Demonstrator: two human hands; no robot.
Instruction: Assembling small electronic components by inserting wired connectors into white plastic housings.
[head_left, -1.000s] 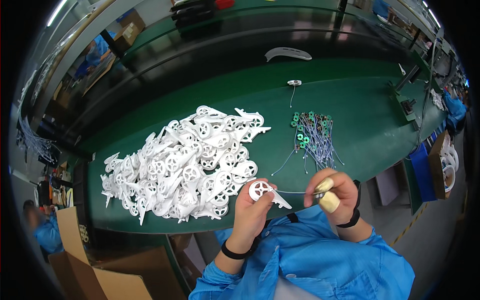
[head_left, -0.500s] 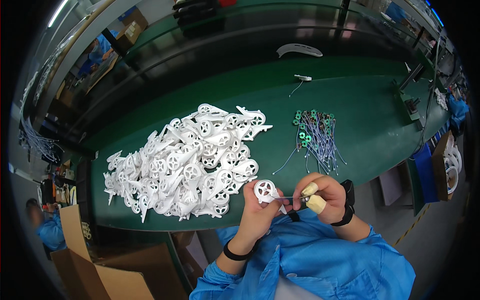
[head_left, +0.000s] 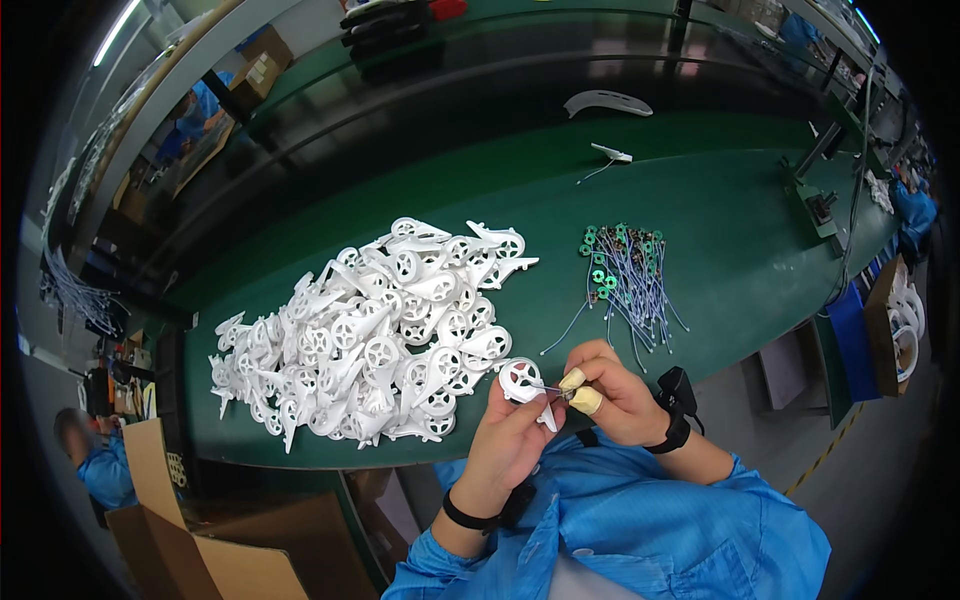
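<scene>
My left hand is closed on a white plastic part with a round spoked end and a narrow tail. Close beside it, my right hand, with yellow finger cots on thumb and forefinger, pinches a thin wire that runs to the part. The wire's end is hidden in those fingertips. Left of my hands lies a big heap of similar white plastic parts. Beyond my right hand is a bunch of thin grey-blue wires with small green ring-shaped boards at their far ends.
A single white part with a wire and a curved white shell lie farther back on the green table. A green fixture stands at the right. An open cardboard box sits below the table's left front edge.
My right hand has moved left, nearer to the white part, and less wire shows between my hands. The left hand still holds the part, now slightly turned. The whole view has shifted a little.
</scene>
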